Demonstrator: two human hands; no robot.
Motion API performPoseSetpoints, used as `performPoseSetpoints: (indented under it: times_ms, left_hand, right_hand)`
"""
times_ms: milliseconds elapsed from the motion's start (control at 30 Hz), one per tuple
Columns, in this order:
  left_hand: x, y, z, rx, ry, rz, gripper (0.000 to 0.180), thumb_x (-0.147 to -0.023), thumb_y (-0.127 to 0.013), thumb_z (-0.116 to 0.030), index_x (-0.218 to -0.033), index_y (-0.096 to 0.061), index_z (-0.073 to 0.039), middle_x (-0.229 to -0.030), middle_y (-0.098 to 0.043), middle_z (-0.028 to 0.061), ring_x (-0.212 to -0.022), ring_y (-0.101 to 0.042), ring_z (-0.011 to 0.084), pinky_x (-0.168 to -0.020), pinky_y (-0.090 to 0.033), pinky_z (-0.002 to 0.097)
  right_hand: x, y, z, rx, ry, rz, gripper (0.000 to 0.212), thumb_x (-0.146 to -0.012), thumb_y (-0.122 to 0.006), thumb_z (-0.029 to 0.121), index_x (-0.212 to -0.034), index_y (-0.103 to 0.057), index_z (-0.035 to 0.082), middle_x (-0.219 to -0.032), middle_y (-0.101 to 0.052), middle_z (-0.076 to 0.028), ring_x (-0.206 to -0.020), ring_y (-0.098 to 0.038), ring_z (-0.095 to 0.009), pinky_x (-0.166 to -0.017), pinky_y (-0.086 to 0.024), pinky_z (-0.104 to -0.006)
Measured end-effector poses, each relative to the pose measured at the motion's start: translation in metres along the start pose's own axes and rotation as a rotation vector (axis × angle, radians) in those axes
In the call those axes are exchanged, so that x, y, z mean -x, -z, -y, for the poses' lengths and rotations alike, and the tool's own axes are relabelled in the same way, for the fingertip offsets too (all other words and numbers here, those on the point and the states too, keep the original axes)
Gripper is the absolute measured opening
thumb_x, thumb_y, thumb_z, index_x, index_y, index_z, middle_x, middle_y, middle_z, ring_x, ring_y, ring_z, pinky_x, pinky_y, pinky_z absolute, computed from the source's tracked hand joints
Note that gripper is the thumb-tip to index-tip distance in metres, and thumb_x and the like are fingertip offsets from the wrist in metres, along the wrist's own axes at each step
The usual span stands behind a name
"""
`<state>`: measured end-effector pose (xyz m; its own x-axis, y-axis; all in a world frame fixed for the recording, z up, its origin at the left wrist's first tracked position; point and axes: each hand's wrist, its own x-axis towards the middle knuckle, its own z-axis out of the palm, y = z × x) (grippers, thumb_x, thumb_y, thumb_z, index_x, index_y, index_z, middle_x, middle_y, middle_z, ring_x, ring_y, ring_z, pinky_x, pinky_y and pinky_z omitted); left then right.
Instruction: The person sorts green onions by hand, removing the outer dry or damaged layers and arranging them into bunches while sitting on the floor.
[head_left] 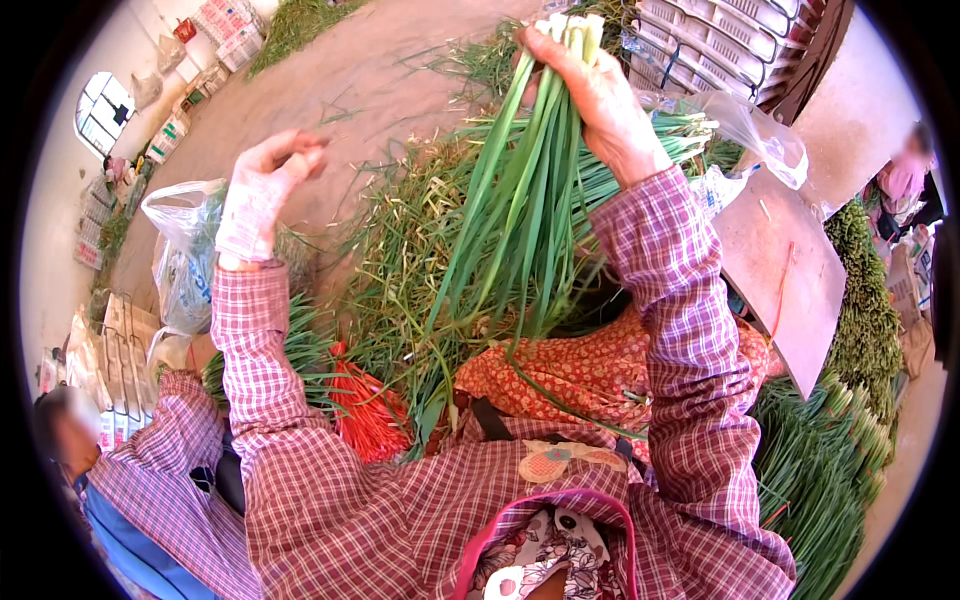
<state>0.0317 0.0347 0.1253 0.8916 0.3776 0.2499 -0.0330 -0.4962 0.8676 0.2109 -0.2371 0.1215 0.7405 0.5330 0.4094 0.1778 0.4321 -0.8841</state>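
Note:
My right hand [600, 105] is raised at the upper middle, closed round the pale stem ends of a bunch of garlic chives [525, 190]. Its long flat green leaves hang down toward my lap. Off to the left, my left hand [268, 180] is up in the air with its fingers curled together, and nothing shows in them. A whitish wrap covers the back of that hand and the wrist. Behind the held bunch, more garlic chives [682, 135] lie with pale ends toward the right. Below spreads a heap of loose leaves and trimmings [400, 250].
Red tie strips [368, 405] lie beside my lap. A plastic bag [185, 250] stands at left, near a seated co-worker [165, 470]. White plastic crates [710, 45] are stacked at the back. On the right are a board [785, 270] and piled green bundles [820, 470]. Another person [905, 180] is far right.

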Motion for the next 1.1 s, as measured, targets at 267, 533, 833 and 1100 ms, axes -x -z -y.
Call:
performPoseSetpoints:
  times_ms: [267, 533, 833, 1100]
  left_hand:
    - [-0.007, -0.131, -0.046, 0.696, -0.134, 0.428, 0.072, -0.073, -0.068, -0.049, -0.120, -0.047, 0.001, -0.108, -0.058, 0.0137, -0.099, -0.056, 0.0225, -0.087, -0.045, 0.0301]
    - [0.011, -0.166, -0.044, 0.993, 0.179, 0.507, 0.058, -0.074, -0.066, -0.047, -0.108, -0.052, -0.002, -0.081, -0.062, 0.0099, -0.065, -0.061, 0.0196, -0.058, -0.052, 0.0311]
    - [0.008, -0.144, -0.035, 0.918, 0.074, 0.322, 0.040, -0.081, -0.062, -0.028, -0.109, -0.056, -0.001, -0.091, -0.061, 0.0050, -0.081, -0.059, 0.0156, -0.072, -0.048, 0.0262]
    - [-0.002, -0.139, -0.030, 0.946, 0.054, 0.298, 0.038, -0.082, -0.062, -0.026, -0.110, -0.055, -0.001, -0.094, -0.059, 0.0038, -0.088, -0.056, 0.0123, -0.077, -0.045, 0.0256]
  right_hand:
    - [0.025, -0.038, 0.002, -0.184, -0.282, 0.159, 0.030, -0.079, -0.069, 0.029, -0.091, -0.059, 0.004, -0.075, -0.060, -0.002, -0.063, -0.058, -0.010, -0.054, -0.052, -0.0257]
    - [0.022, -0.025, -0.009, 0.470, 0.221, 0.156, 0.049, -0.084, -0.054, 0.048, -0.091, -0.061, 0.000, -0.076, -0.062, -0.009, -0.070, -0.060, -0.016, -0.067, -0.047, -0.0304]
    - [0.055, -0.025, 0.015, 0.624, 0.327, -0.076, 0.030, -0.078, -0.069, 0.026, -0.081, -0.056, 0.000, -0.064, -0.062, -0.009, -0.054, -0.061, -0.015, -0.050, -0.049, -0.0258]
    - [0.062, -0.043, -0.018, 0.693, 0.261, -0.011, 0.025, -0.069, -0.071, 0.014, -0.080, -0.053, 0.001, -0.061, -0.062, -0.012, -0.057, -0.063, -0.024, -0.053, -0.050, -0.0327]
